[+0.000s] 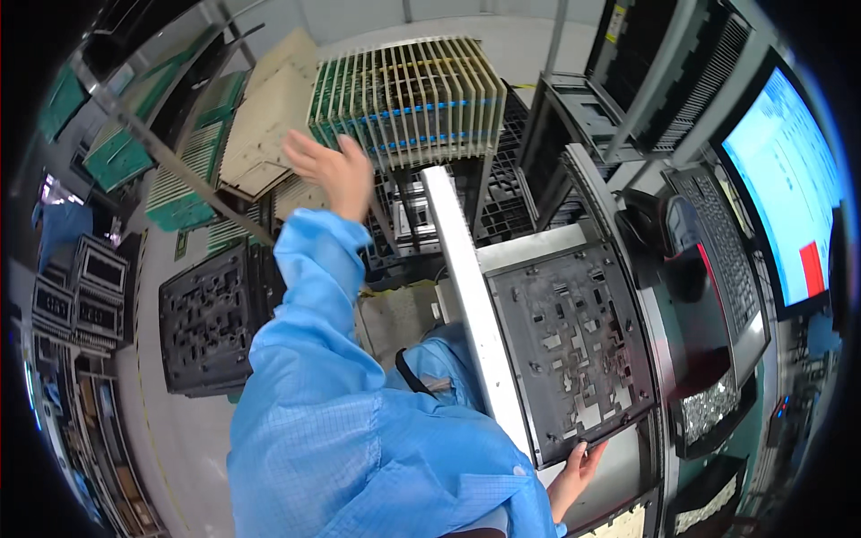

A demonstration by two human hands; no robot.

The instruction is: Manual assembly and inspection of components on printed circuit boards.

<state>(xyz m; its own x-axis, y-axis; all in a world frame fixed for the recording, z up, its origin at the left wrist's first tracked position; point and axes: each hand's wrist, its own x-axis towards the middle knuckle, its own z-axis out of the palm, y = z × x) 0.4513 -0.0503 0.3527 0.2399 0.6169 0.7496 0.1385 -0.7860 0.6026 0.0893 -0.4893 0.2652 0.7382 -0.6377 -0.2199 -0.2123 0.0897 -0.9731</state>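
My left hand (337, 176) is raised in the air with its fingers spread and nothing in it. It is in front of a rack of upright circuit boards (408, 103), apart from it as far as I can see. Low on the right, my right hand (574, 480) grips the near edge of a black solder pallet (525, 359). The pallet is flat, with many cut-outs and small knobs, and lies between metal rails. A long white metal rail (475, 309) runs along its left side. The undersides of my right fingers are partly hidden.
On the left are another black pallet (206, 327), beige board racks (269, 125) and green-ended racks (184, 202). A monitor (780, 179), keyboard (717, 242) and metal-lined bin (708, 412) stand on the right. A metal post frame (166, 148) crosses the upper left.
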